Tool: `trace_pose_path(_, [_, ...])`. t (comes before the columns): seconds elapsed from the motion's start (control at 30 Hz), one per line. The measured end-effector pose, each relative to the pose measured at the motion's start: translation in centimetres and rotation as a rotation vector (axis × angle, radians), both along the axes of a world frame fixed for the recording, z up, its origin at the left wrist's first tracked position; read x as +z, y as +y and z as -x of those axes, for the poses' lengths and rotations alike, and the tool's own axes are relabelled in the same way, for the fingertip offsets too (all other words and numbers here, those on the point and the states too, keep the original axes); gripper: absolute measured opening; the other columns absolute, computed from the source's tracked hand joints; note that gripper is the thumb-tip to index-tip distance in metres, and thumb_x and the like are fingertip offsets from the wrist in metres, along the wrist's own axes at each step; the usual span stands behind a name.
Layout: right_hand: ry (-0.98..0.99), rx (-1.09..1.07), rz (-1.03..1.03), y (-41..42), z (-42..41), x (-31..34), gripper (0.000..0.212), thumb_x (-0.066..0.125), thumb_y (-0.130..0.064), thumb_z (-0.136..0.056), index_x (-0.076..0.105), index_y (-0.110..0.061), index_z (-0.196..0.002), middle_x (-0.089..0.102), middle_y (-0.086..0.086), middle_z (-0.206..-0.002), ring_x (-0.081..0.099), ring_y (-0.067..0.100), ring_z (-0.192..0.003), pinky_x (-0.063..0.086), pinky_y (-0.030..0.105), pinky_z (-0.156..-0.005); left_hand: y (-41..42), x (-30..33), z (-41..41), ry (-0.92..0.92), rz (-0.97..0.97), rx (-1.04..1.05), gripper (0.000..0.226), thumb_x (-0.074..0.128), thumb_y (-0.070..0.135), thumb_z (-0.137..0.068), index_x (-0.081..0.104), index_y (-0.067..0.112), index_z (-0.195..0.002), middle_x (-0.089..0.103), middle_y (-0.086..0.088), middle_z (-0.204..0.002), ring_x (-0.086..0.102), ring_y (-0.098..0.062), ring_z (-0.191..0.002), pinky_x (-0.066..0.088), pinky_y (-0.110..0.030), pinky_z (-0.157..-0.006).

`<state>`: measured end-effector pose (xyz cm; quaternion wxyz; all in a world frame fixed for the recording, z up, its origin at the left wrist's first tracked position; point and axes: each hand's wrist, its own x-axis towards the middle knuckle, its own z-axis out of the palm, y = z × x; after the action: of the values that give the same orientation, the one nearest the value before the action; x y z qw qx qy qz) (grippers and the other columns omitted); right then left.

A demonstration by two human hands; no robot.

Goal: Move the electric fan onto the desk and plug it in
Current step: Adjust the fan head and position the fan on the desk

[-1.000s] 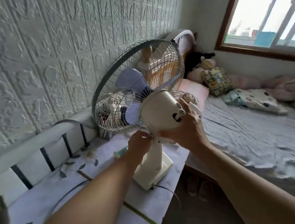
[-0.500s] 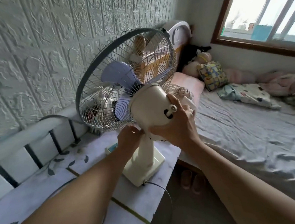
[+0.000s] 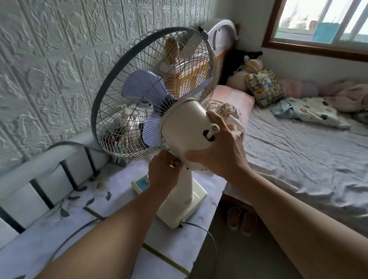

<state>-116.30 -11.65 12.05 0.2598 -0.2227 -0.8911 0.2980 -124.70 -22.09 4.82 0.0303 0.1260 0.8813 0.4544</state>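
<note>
A cream electric fan (image 3: pixel 184 128) with a wire cage and pale purple blades stands on the desk (image 3: pixel 54 233), which has a white leaf-print cover. Its square base (image 3: pixel 182 207) rests near the desk's right edge. My right hand (image 3: pixel 219 152) grips the back and underside of the cream motor housing. My left hand (image 3: pixel 163 174) is curled round the neck joint just under the housing, pinching a small knob there. The fan's dark cord (image 3: pixel 211 245) leaves the base and hangs over the desk edge; its plug is out of sight.
A textured white wall runs along the left. A black-and-white rail (image 3: pixel 38 170) lines the desk's back. A bed (image 3: pixel 301 163) with pillows and soft toys lies to the right. Slippers (image 3: pixel 240 219) sit on the floor between desk and bed. A window (image 3: pixel 327 11) is at top right.
The fan's head has tilted back and upward a little while both hands keep their hold. The base has stayed on the desk.
</note>
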Motion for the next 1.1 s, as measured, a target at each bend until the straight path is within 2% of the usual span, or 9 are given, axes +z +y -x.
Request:
trace_pose_path(0.13, [0.007,-0.002,-0.02,0.0,0.1,-0.2,0.105,0.079,-0.051,-0.045,0.03,-0.043,-0.138,0.046,0.008,-0.116,0.033,0.017,-0.096,0.037,0.031,-0.073,-0.1,0.6,0.9,-0.499,-0.264,0.017,0.026,0.044,0.011,-0.094,0.059,0.006,-0.072,0.062,-0.008,-0.055,0.056,-0.009,-0.03,0.045,-0.018,-0.038])
trace_pose_path(0.2, [0.009,0.012,-0.024,0.0,0.1,-0.2,0.106,0.08,-0.051,-0.044,0.031,-0.042,-0.138,0.045,0.009,-0.117,0.035,0.017,-0.097,0.039,0.031,-0.073,0.0,0.7,1.2,-0.641,-0.392,0.057,0.021,0.044,0.008,-0.092,0.061,0.001,-0.081,0.065,-0.008,-0.051,0.059,-0.012,-0.033,0.043,-0.016,-0.035])
trace_pose_path(0.33, [0.019,0.009,-0.011,0.2,0.2,0.0,0.108,0.081,-0.048,-0.044,0.032,-0.038,-0.14,0.047,0.007,-0.123,0.046,0.024,-0.109,0.042,0.031,-0.077,-0.1,-0.4,0.3,-0.2,-0.174,0.03,0.03,0.063,0.019,-0.08,0.051,0.004,-0.103,0.067,-0.018,-0.098,0.066,-0.032,-0.087,0.055,-0.038,-0.073])
trace_pose_path(0.43, [0.011,0.005,0.002,0.1,0.3,0.0,0.108,0.081,-0.048,-0.044,0.032,-0.039,-0.14,0.048,0.005,-0.125,0.05,0.026,-0.111,0.049,0.034,-0.081,-0.6,-1.4,-0.5,0.095,-0.129,-0.007,0.015,0.065,0.014,-0.078,0.059,0.007,-0.09,0.069,-0.012,-0.094,0.064,-0.027,-0.086,0.047,-0.031,-0.074])
trace_pose_path(0.6, [0.012,-0.003,-0.006,-0.2,0.4,0.0,0.107,0.078,-0.051,-0.043,0.033,-0.04,-0.139,0.048,0.001,-0.127,0.048,0.023,-0.113,0.049,0.035,-0.084,-0.6,-1.0,0.4,-0.186,-0.272,-0.004,0.008,0.057,0.013,-0.084,0.06,0.006,-0.086,0.068,-0.011,-0.069,0.062,-0.024,-0.058,0.054,-0.034,-0.061])
trace_pose_path(0.8, [0.02,-0.011,0.0,-0.1,0.4,-0.1,0.106,0.079,-0.052,-0.041,0.034,-0.042,-0.137,0.051,0.003,-0.116,0.053,0.022,-0.098,0.043,0.028,-0.072,-0.7,-0.8,1.3,-0.59,-0.572,-0.014,0.024,0.044,0.004,-0.088,0.054,0.009,-0.068,0.059,-0.007,-0.048,0.051,-0.013,-0.031,0.04,-0.016,-0.038])
trace_pose_path(0.9, [0.013,-0.018,-0.006,0.0,0.6,-0.1,0.106,0.081,-0.05,-0.044,0.032,-0.043,-0.138,0.052,0.004,-0.115,0.053,0.024,-0.102,0.047,0.031,-0.075,-1.0,-3.0,1.3,-0.455,-0.427,-0.015,0.012,0.047,0.005,-0.087,0.054,0.012,-0.095,0.06,-0.008,-0.079,0.054,-0.015,-0.058,0.043,-0.023,-0.05])
trace_pose_path(1.03, [0.039,-0.008,-0.016,0.2,0.7,-0.2,0.104,0.083,-0.047,-0.046,0.035,-0.041,-0.137,0.056,0.005,-0.117,0.054,0.026,-0.104,0.046,0.03,-0.077,-0.3,-5.9,1.0,-0.322,-0.259,-0.206,0.052,0.071,0.002,-0.073,0.05,0.006,-0.12,0.066,-0.01,-0.113,0.064,-0.025,-0.099,0.053,-0.035,-0.086])
trace_pose_path(1.1, [0.052,-0.007,-0.031,0.2,0.8,-0.3,0.101,0.083,-0.047,-0.046,0.038,-0.04,-0.135,0.056,0.003,-0.117,0.053,0.025,-0.106,0.042,0.028,-0.077,0.3,-6.4,0.9,-0.194,-0.231,-0.218,0.055,0.077,0.008,-0.07,0.049,0.011,-0.117,0.066,-0.009,-0.118,0.066,-0.025,-0.101,0.053,-0.037,-0.088])
